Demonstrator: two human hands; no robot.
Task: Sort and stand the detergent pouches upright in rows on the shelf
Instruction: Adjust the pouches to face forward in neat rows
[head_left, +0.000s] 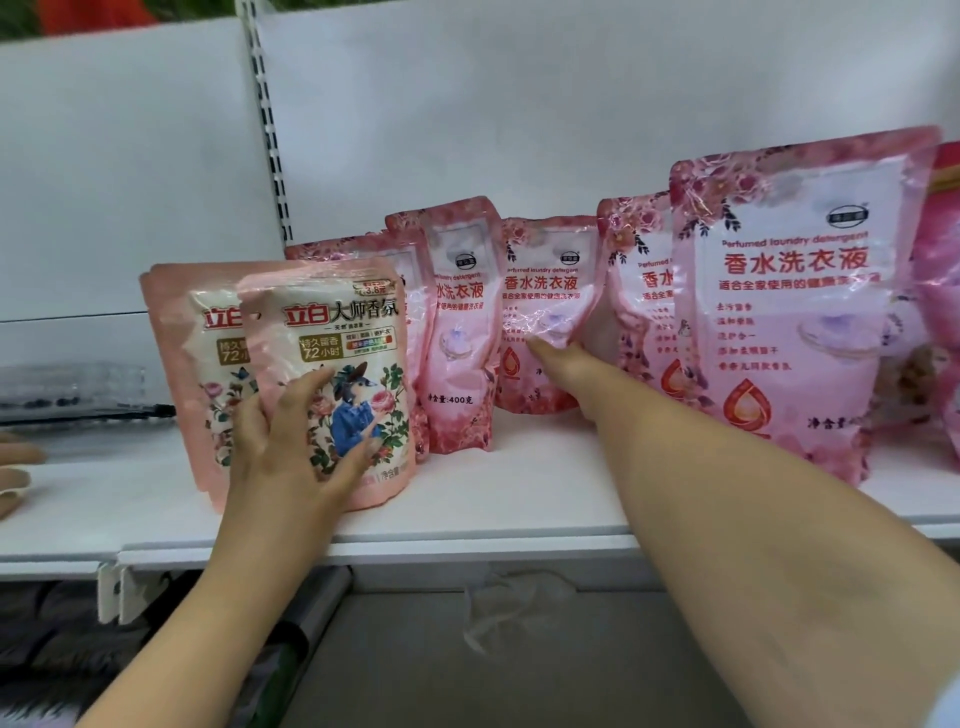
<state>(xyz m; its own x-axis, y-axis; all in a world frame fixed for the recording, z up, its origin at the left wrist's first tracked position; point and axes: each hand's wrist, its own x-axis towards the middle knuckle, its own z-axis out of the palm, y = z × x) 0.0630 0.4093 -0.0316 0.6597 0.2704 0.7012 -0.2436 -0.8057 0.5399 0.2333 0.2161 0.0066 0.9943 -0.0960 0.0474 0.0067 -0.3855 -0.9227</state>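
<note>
On the white shelf (545, 499), smooth and matte with a square front lip, we find glossy, crinkled plastic detergent pouches standing in loose rows.

Our left hand (291, 441) lies with fingers spread flat against the face of the front floral pouch (343, 332), thumb at its left edge; it presses rather than pinches. That pouch is pale pink with a cream panel, printed roses and a figure in blue. We read "立白 大师香氛", "持久留香 72 小时" and a "3.8" tag. A second floral pouch (187, 353) of the same design stands just behind and to its left, touching it.

Our right hand (566, 374) reaches to the middle pink pouch (545, 291), fingertips against its lower front; we cannot tell whether the hidden fingers grip it. This pouch leans and is creased, reading "Perfumed laundry detergent" and "香水洗衣液".

Beside it on the left, a narrow pink pouch (462, 332) shows "净含量:400克". At right, the large pink pouch (789, 312), nearest the lip, carries the same title above a red droplet mark, with a partly hidden pouch (634, 291) behind it.
</note>
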